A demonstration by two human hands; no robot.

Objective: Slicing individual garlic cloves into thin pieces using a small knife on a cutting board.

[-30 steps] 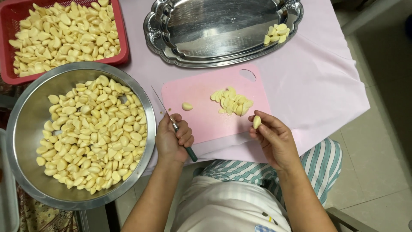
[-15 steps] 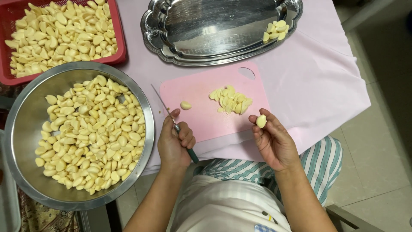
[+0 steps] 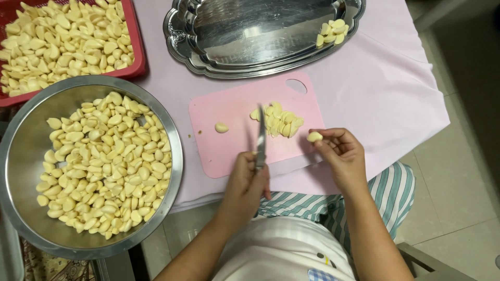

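— Left hand (image 3: 245,182): status?
— Clenched on a steel-bladed knife (image 3: 260,136), blade pointing away over the pink plastic cutting board (image 3: 229,151).
— Right hand (image 3: 341,153)?
— Fingertips pinch one peeled garlic clove (image 3: 314,137), just right of the blade.
— Progress?
— Small trimmed pile (image 3: 278,120) lies beyond the knife; few pieces on the oval silver tray (image 3: 208,57). Round steel bowl (image 3: 174,151) and red basket (image 3: 136,47), left, remain full. Judged early.

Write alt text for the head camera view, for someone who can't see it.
Seen from above, a person's left hand holds a knife upright over a pink cutting board while the right hand pinches one peeled garlic clove. A pile of cut garlic lies on the board, with a steel bowl, a red basket and a silver tray of cloves nearby.
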